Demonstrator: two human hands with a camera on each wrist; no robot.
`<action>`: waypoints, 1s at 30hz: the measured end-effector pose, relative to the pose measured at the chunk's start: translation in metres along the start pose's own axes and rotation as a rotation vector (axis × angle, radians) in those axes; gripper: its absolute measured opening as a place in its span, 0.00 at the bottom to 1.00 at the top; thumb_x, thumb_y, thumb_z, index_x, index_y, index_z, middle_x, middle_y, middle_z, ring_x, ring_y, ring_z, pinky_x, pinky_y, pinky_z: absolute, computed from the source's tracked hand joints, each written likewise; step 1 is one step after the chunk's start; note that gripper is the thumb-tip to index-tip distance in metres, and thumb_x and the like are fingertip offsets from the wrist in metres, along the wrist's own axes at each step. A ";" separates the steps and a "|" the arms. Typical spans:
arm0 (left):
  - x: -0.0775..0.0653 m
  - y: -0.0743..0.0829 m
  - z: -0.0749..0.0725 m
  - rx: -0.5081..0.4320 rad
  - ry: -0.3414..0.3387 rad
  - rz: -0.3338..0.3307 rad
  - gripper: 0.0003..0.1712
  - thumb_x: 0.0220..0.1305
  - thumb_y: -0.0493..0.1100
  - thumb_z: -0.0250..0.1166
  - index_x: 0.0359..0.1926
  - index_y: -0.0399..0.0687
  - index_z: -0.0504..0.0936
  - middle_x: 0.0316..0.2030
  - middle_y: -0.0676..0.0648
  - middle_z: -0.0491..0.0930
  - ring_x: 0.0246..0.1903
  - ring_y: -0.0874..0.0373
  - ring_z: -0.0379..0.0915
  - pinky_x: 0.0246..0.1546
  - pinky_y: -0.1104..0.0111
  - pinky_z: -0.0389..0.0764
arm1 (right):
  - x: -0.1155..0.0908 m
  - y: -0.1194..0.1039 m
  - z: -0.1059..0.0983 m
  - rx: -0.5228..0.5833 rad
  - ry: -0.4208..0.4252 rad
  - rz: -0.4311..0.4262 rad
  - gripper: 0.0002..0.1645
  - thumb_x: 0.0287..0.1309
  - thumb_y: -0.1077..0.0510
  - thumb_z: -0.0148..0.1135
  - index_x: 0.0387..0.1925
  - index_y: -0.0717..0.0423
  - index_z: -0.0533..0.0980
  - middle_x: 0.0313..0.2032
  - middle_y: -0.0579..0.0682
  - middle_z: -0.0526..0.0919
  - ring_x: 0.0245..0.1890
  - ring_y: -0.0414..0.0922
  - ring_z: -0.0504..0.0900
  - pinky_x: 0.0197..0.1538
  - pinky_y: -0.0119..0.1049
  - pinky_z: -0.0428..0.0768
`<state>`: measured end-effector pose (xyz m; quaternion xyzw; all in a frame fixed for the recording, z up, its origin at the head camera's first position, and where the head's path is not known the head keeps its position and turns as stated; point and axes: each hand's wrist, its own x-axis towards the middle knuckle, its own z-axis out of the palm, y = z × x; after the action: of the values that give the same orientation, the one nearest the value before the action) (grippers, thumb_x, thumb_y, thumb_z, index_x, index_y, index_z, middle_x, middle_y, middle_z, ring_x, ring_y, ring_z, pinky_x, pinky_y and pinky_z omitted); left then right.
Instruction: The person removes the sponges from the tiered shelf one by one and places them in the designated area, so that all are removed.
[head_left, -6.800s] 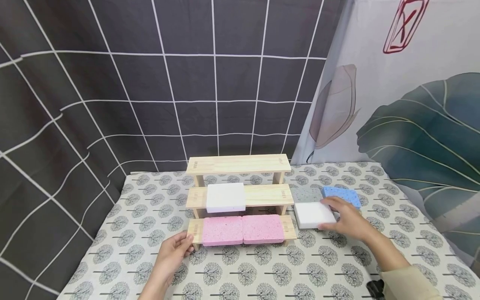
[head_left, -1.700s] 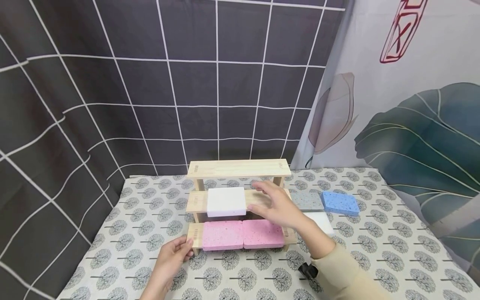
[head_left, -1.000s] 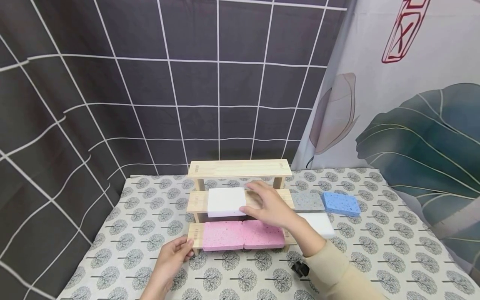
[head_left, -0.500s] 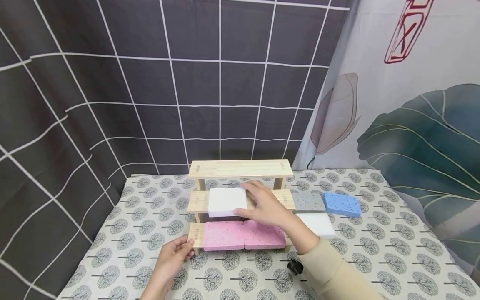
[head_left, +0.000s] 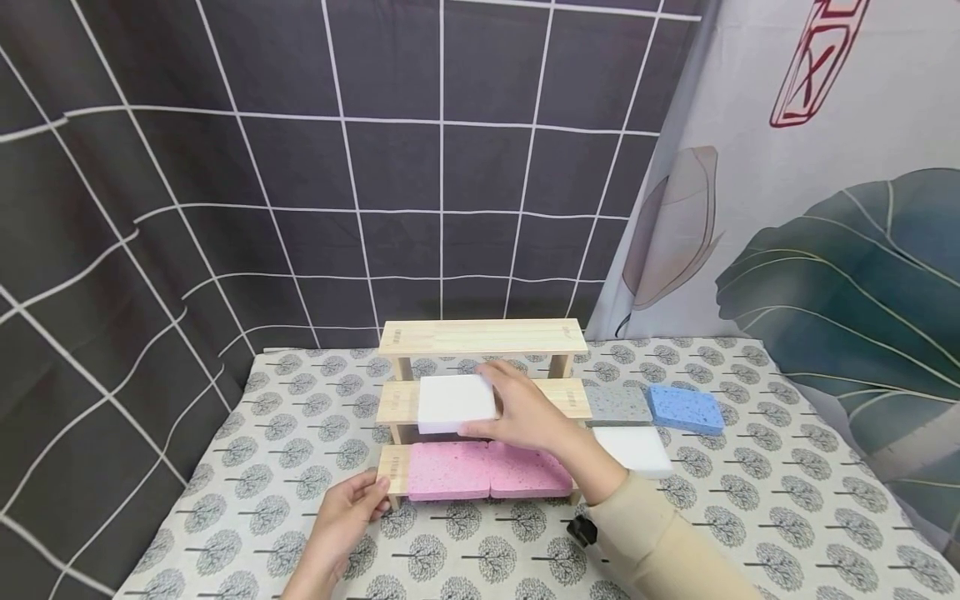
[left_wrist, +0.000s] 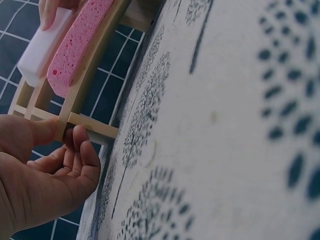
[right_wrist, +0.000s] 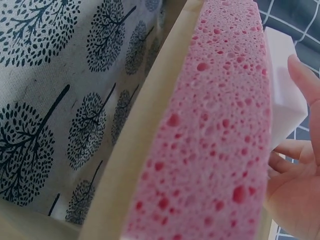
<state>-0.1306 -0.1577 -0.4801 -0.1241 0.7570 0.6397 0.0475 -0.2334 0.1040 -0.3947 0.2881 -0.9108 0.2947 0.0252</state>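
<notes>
A three-step wooden rack [head_left: 483, 335] stands on the cloth-covered table. On its middle step lies a white block-shaped sponge [head_left: 456, 400], left of centre. My right hand [head_left: 525, 410] grips its right end, thumb along the front face and fingers behind. The right wrist view shows that thumb on the white face, with the other fingers partly hidden. Two pink sponges [head_left: 448, 469] lie side by side on the lowest step, under the right hand. My left hand [head_left: 347, 508] pinches the left end of that step; in the left wrist view the thumb is on top, fingers beneath.
Right of the rack, a grey sponge [head_left: 617, 404], a blue sponge [head_left: 686, 408] and a second white sponge [head_left: 633, 450] lie on the tree-print tablecloth [head_left: 450, 550]. A dark grid-patterned curtain [head_left: 390, 167] hangs behind and left.
My right hand has left the white sponge on the table, reached over to the middle step and closed its thumb and fingers on the white sponge there. The left hand stays put.
</notes>
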 end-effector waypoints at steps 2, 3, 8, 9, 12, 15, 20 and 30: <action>0.000 0.000 0.000 0.000 0.001 0.000 0.25 0.74 0.38 0.58 0.62 0.19 0.69 0.40 0.42 0.81 0.36 0.57 0.77 0.36 0.73 0.83 | 0.001 0.000 0.000 -0.010 0.004 -0.007 0.59 0.47 0.39 0.80 0.72 0.64 0.64 0.70 0.65 0.66 0.66 0.62 0.70 0.67 0.59 0.71; 0.000 0.000 0.000 0.000 0.001 0.000 0.25 0.74 0.38 0.58 0.62 0.19 0.69 0.39 0.42 0.81 0.36 0.57 0.77 0.36 0.73 0.83 | 0.001 0.001 0.001 -0.010 0.008 -0.011 0.58 0.47 0.40 0.80 0.72 0.64 0.65 0.69 0.64 0.67 0.66 0.61 0.71 0.66 0.58 0.72; 0.000 0.000 0.001 0.000 0.002 -0.005 0.26 0.74 0.38 0.59 0.62 0.19 0.69 0.40 0.42 0.81 0.37 0.57 0.77 0.36 0.72 0.83 | -0.002 0.001 0.001 0.006 0.024 -0.012 0.55 0.45 0.40 0.81 0.69 0.63 0.68 0.67 0.64 0.70 0.64 0.61 0.72 0.65 0.58 0.73; 0.000 0.000 0.001 0.000 0.002 -0.004 0.26 0.74 0.38 0.59 0.62 0.19 0.69 0.40 0.42 0.81 0.37 0.57 0.77 0.36 0.72 0.83 | -0.003 0.002 0.001 0.009 0.028 -0.013 0.55 0.45 0.41 0.81 0.68 0.63 0.69 0.67 0.63 0.71 0.64 0.60 0.73 0.64 0.58 0.74; 0.000 -0.001 0.001 -0.003 0.003 -0.004 0.26 0.74 0.38 0.59 0.62 0.19 0.69 0.39 0.42 0.81 0.37 0.56 0.77 0.36 0.72 0.83 | -0.005 0.001 -0.001 0.019 0.043 -0.028 0.53 0.45 0.41 0.81 0.67 0.62 0.70 0.64 0.60 0.74 0.60 0.57 0.76 0.62 0.55 0.77; 0.000 -0.001 0.001 -0.005 0.001 -0.002 0.26 0.74 0.38 0.59 0.62 0.19 0.69 0.39 0.42 0.81 0.37 0.56 0.77 0.36 0.72 0.82 | -0.007 0.001 -0.003 0.030 0.058 -0.034 0.52 0.43 0.41 0.82 0.66 0.61 0.71 0.62 0.56 0.76 0.57 0.54 0.77 0.60 0.54 0.78; 0.000 -0.002 0.000 -0.011 0.001 -0.002 0.26 0.74 0.38 0.59 0.62 0.19 0.69 0.39 0.42 0.81 0.37 0.56 0.77 0.36 0.73 0.82 | -0.011 0.002 -0.007 0.038 0.084 -0.044 0.52 0.43 0.42 0.83 0.66 0.60 0.71 0.62 0.54 0.76 0.58 0.52 0.75 0.62 0.55 0.76; 0.000 -0.001 0.000 -0.013 -0.002 0.000 0.26 0.74 0.37 0.58 0.62 0.19 0.68 0.39 0.42 0.81 0.37 0.56 0.77 0.36 0.72 0.83 | -0.018 0.007 -0.016 0.076 0.102 -0.043 0.52 0.45 0.44 0.82 0.69 0.58 0.69 0.64 0.53 0.75 0.62 0.54 0.75 0.63 0.56 0.76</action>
<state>-0.1304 -0.1577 -0.4810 -0.1238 0.7529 0.6446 0.0477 -0.2243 0.1261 -0.3892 0.2929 -0.8900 0.3429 0.0669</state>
